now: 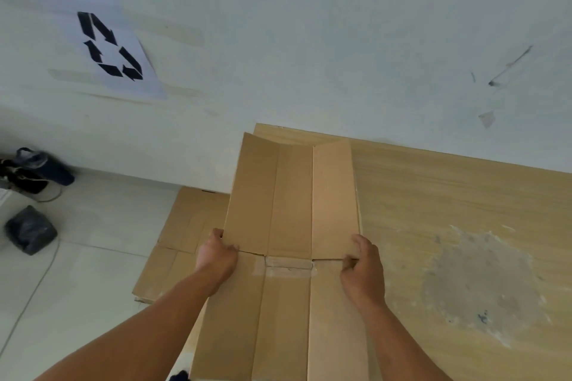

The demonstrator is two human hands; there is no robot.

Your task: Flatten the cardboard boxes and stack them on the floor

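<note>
With both our left hand (216, 252) and right hand (362, 269) pinching the flattened box (288, 219) at its side edges over the table's (448, 195) left edge, we should lower it squarely onto the floor stack (182, 226) at left.

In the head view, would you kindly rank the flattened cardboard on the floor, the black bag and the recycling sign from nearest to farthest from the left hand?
From the left hand:
1. Flattened cardboard on the floor, just beside and under the hand, to its left.
2. Black bag, farther left on the floor tiles.
3. Recycling sign, on the wall, up and to the left.
</note>
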